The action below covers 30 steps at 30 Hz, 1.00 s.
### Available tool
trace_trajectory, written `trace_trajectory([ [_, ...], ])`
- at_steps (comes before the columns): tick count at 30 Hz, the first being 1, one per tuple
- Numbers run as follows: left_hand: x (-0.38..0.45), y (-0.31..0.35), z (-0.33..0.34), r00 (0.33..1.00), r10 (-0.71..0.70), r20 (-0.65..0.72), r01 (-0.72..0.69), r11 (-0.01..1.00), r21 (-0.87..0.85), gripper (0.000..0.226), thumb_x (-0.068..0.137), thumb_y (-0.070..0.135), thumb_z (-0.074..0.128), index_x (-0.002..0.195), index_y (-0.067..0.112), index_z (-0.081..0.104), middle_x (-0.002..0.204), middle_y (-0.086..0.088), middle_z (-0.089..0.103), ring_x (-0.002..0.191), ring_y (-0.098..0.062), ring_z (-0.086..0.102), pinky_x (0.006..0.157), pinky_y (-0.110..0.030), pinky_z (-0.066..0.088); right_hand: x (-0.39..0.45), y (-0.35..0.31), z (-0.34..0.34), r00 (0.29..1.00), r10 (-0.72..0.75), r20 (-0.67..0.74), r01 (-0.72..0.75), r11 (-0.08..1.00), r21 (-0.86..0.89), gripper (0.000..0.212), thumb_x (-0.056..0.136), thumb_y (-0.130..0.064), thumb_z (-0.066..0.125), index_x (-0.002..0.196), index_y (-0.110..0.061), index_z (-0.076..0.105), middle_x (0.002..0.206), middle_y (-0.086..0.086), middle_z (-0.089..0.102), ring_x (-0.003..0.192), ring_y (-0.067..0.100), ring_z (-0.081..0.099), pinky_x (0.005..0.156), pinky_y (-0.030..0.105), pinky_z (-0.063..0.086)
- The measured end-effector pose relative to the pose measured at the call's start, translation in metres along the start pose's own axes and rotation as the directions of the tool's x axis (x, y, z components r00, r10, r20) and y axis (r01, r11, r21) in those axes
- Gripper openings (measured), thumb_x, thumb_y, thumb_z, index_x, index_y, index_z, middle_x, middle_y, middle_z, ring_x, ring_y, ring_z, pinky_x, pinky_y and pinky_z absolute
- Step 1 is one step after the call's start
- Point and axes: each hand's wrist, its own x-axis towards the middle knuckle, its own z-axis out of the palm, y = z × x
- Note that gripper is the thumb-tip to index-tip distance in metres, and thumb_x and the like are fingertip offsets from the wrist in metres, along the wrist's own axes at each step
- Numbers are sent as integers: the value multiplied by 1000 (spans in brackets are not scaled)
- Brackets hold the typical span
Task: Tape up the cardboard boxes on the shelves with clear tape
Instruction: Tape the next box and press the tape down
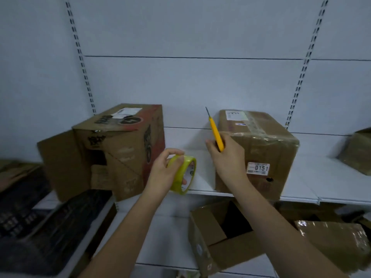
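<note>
While fingers (176, 157) grip it, the tape roll (183, 175) looks yellowish, translucent.

Far-right box (361, 151) cut by edge; printed box (120, 145) motion-blurred; label (258, 168) small print unreadable

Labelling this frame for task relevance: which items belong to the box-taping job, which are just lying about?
Job:
- tape roll, held in left hand
- yellow cutter, held in right hand
- printed box, side flap open
- box labelled 0151, already taped on top
- open box on lower shelf

Lying about:
- dark crates at left
- white shelf
</note>
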Motion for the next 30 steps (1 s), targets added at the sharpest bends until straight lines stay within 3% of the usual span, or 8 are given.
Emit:
trace_trajectory([
  [4,-19,-4,-33,985,-11,-175,3,999,-49,5,97,17,63,94,18,66,92,-3,71,84,-20,70,71,-33,58,4,-23,24,980,12,200,-35,993,112,26,93,-34,67,115,-20,65,92,-6,63,77,6,56,65,9,41],
  [6,-30,-7,-56,957,-29,-289,5,997,-82,7,97,13,63,91,16,66,93,-8,72,86,-26,70,73,-41,58,11,-34,42,966,-16,258,-21,990,139,35,90,-36,70,121,-23,62,105,-5,62,89,9,56,77,20,46],
  [10,-52,-7,-102,864,-58,-499,30,998,-64,7,97,10,60,92,10,64,94,-8,69,83,-21,70,63,-30,59,15,-73,98,950,-35,309,-14,988,153,74,74,-56,79,134,-24,51,124,3,50,101,18,59,82,31,49],
  [13,-62,-7,-125,793,-94,-602,101,995,-23,8,100,13,57,95,10,63,93,-5,68,76,-12,69,54,-23,54,7,-115,140,916,56,397,-90,994,68,111,70,-62,79,155,-26,18,145,8,26,97,25,58,75,31,47],
  [19,-73,-8,-152,640,-126,-758,235,971,37,11,102,21,54,96,18,63,94,0,65,74,-6,65,49,-24,46,14,-95,167,900,-283,330,356,916,-186,46,90,-38,67,129,-20,52,146,0,41,94,28,65,61,31,41],
  [24,-76,-6,-164,499,-104,-860,269,962,40,14,103,26,50,106,19,61,97,-2,62,69,-5,60,48,-26,44,44,-48,110,899,-271,345,282,959,20,49,83,-37,77,129,-28,62,129,-5,62,112,21,59,81,28,42],
  [27,-68,-2,-160,498,-27,-867,277,952,130,14,100,30,53,107,22,62,102,-4,63,85,-21,61,53,-27,40,64,-33,81,890,-243,386,229,970,82,37,81,-31,80,116,-27,70,115,-4,71,107,17,63,81,20,38],
  [30,-60,6,-150,583,10,-812,292,930,222,9,96,27,57,101,24,63,103,-2,63,79,-13,58,55,-26,41,79,-19,59,883,-239,405,248,968,30,32,80,-23,81,111,-25,72,114,-3,72,109,16,63,88,19,40],
])
